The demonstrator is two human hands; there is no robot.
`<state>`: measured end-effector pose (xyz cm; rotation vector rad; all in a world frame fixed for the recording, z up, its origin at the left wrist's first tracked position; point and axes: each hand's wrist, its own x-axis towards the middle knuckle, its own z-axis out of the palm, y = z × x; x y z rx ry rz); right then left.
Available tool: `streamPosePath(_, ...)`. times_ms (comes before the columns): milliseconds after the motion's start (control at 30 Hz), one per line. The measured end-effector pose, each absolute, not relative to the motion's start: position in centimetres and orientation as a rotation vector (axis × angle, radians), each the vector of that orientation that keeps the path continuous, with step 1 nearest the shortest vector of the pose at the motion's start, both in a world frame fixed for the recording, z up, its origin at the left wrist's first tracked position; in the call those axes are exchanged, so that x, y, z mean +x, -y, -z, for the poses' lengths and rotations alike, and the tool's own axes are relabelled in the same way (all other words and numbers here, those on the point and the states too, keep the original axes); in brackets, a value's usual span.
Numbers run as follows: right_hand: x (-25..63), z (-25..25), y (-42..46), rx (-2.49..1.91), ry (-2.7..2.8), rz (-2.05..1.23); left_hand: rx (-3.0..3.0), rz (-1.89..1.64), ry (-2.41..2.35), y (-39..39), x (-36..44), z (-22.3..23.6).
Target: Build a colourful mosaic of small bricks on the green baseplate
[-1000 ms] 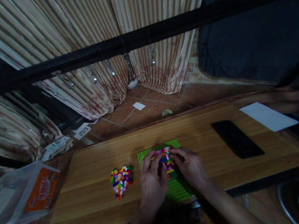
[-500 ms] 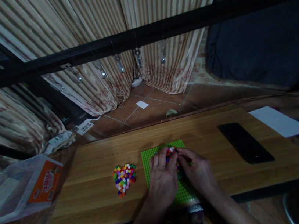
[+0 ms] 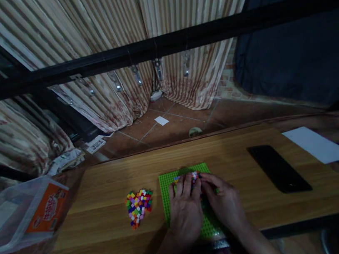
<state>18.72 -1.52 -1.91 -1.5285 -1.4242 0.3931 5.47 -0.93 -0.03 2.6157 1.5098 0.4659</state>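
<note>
A green studded baseplate [image 3: 165, 190] lies on the wooden board, partly covered by both hands. Small coloured bricks [image 3: 194, 175] sit on it near the far side, mostly hidden under the fingers. My left hand [image 3: 186, 215] rests over them, palm down, its fingers stretched out on the bricks. Close beside it, my right hand [image 3: 225, 201] has thumb and index finger pinched at the right edge of the bricks. Whatever is between those fingertips is too small and dark to make out. Left of the plate is a loose pile of small multicoloured bricks [image 3: 139, 206].
A wooden board [image 3: 100, 220] carries everything. A black phone [image 3: 279, 169] lies to the right, with a white paper sheet [image 3: 318, 144] beyond it. A clear plastic box [image 3: 11, 216] with an orange label stands at the left. A dark bar [image 3: 100, 61] crosses above.
My left hand's fingers have straightened and spread flatter over the bricks. My right hand stays pinched beside them. The whole view has shifted slightly.
</note>
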Motion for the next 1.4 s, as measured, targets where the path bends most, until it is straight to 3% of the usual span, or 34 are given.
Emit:
streamPosePath(400,19.2,2.7,3.6,-1.544,1.226,-0.459,2.629,-0.493,-1.534,1.0,5.7,0.2)
streamPosePath(700,19.3,2.5,5.6,-1.546,1.158,-0.552,2.537,-0.763,-1.473,1.5,4.5,-0.4)
streamPosePath(900,19.4,2.1,5.9,-1.59,1.097,-0.577,2.224,-1.002,-1.823,1.3,-1.1,0.6)
streamPosePath(1100,19.4,2.7,6.1,-1.65,1.096,-0.638,2.171,-0.891,-2.037,0.5,-5.5,0.8)
streamPosePath(1400,20.0,2.8,6.2,-1.706,1.078,-0.629,2.271,-0.619,-2.0,-0.8,-4.7,0.5)
